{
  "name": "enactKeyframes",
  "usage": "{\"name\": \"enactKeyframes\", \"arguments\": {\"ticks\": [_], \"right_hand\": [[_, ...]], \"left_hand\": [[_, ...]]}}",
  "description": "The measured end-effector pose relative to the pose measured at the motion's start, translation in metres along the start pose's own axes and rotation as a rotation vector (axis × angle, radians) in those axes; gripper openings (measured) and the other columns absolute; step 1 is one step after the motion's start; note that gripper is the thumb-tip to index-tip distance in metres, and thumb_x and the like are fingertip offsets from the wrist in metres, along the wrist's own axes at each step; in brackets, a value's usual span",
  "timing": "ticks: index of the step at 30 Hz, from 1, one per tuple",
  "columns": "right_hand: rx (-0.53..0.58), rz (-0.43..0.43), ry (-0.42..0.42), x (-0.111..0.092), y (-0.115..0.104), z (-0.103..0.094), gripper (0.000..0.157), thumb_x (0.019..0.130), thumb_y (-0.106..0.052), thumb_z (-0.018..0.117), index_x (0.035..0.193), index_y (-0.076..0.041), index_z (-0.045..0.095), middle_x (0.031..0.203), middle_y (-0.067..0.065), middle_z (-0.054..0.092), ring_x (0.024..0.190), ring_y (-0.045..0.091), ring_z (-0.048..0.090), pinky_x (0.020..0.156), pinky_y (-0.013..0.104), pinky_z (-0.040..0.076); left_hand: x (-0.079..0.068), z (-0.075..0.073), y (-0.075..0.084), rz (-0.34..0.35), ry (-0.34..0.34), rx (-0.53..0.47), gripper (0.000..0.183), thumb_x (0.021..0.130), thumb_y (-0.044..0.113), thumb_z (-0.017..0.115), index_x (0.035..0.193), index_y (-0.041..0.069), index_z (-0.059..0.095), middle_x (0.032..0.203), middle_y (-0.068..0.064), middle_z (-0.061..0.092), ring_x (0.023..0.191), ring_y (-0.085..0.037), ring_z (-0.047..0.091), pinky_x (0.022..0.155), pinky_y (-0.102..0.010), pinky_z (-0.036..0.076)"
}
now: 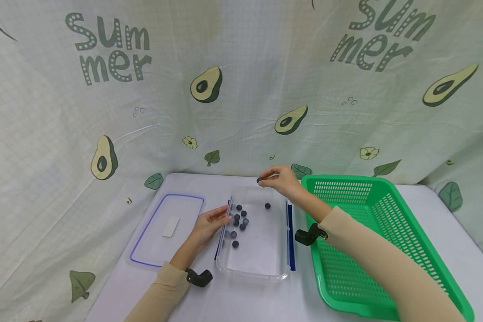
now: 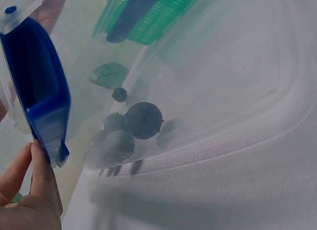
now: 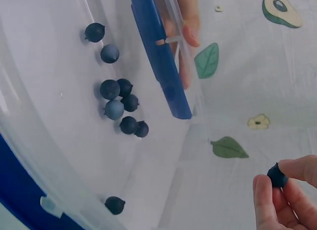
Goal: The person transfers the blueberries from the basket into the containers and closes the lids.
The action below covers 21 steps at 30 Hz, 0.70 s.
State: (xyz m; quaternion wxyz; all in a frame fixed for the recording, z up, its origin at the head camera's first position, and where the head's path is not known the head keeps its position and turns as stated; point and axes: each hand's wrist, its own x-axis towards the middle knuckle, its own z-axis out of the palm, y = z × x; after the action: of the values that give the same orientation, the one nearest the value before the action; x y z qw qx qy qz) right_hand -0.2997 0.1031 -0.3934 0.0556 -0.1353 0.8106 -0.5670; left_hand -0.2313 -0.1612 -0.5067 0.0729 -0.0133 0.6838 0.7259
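In the head view, a clear plastic container [image 1: 261,264] with blue side latches [image 1: 291,237] stands on the table, several blueberries [image 1: 243,226] gathered along its left side. One blueberry [image 1: 267,205] lies apart near the back. My left hand [image 1: 207,226] touches the container's left side with nearly straight fingers; the left wrist view has its fingertips against the blue latch [image 2: 44,91]. Above the container's back edge, my right hand [image 1: 279,181] pinches a blueberry [image 3: 277,175] between thumb and fingers, which the right wrist view shows up close.
To the left lies a clear lid [image 1: 149,241] with a blue seal and a white label [image 1: 171,226]. A large green plastic basket [image 1: 322,277] stands right of the container, beneath my right forearm. Behind the table hangs a curtain [image 1: 241,147] printed with avocados.
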Motion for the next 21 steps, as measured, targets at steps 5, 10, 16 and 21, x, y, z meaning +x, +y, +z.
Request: {"name": "enactKeyframes", "arguments": {"ticks": [5,10,16,21], "right_hand": [[-0.008,0.009,-0.013,0.005,0.003,0.013,0.020,0.086,-0.005,0.078,0.104,0.001,0.073,0.111,0.014,0.067,0.095,0.024,0.070,0.090,0.044,0.052],[-0.034,0.036,-0.012,0.007,0.008,0.024,0.018,0.084,-0.006,0.079,0.101,-0.001,0.073,0.109,0.012,0.068,0.093,0.023,0.070,0.089,0.043,0.053],[-0.084,0.017,-0.016,0.012,0.016,0.034,0.015,0.083,-0.005,0.079,0.096,-0.001,0.074,0.102,0.010,0.067,0.090,0.023,0.069,0.081,0.038,0.056],[-0.077,0.005,-0.036,0.014,0.021,0.041,0.013,0.083,-0.002,0.078,0.095,0.001,0.073,0.098,0.011,0.068,0.085,0.024,0.068,0.079,0.040,0.058]], "left_hand": [[0.000,0.000,-0.001,0.002,0.004,0.009,0.056,0.087,0.010,0.077,0.137,-0.005,0.055,0.139,-0.020,0.055,0.124,-0.025,0.054,0.097,-0.021,0.048],[0.001,0.000,-0.001,0.004,0.005,0.024,0.056,0.087,0.012,0.078,0.137,-0.004,0.056,0.138,-0.018,0.057,0.124,-0.025,0.054,0.097,-0.022,0.048],[0.000,-0.001,0.000,0.001,0.006,0.019,0.055,0.088,0.011,0.077,0.137,-0.004,0.056,0.137,-0.018,0.057,0.122,-0.021,0.056,0.095,-0.020,0.049],[0.001,-0.002,-0.001,0.007,-0.015,-0.005,0.055,0.089,0.007,0.074,0.138,-0.007,0.053,0.138,-0.023,0.055,0.119,-0.019,0.056,0.093,-0.018,0.049]]}}
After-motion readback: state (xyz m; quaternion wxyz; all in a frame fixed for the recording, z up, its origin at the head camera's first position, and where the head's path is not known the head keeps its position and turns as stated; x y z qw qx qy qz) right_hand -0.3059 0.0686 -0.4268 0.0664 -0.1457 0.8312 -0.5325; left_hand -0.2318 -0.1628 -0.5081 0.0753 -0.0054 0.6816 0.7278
